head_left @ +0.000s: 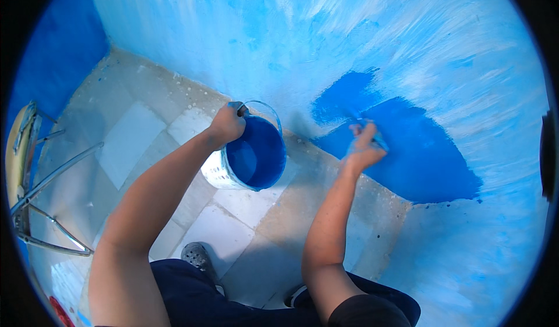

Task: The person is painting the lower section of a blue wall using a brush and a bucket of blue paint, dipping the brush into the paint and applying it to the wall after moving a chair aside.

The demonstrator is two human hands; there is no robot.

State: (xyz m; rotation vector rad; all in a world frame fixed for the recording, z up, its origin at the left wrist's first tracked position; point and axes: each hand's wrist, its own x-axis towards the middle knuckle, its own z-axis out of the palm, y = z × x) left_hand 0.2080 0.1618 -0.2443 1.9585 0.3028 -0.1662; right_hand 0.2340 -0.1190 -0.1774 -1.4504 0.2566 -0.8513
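Observation:
My left hand [232, 122] grips the top edge of a white bucket [212, 173] near its wire handle, with a small dark item under my fingers that I cannot make out. Deep blue paint [259, 146] is inside the bucket. To the right, my right hand [365, 144] is closed on a paintbrush [378, 141], whose head is against the wall [361, 24], over a bright blue patch [419, 158] of paint. The wall around that patch is streaky light blue and white.
A chair [61, 178] with metal tube legs stands at the far left beside a dark blue wall [55, 48]. Tiles [233, 237] cover the floor, meeting the walls along a stained edge. My feet, in grey clogs [198, 257], are below me. A red item [61, 312] lies lower left.

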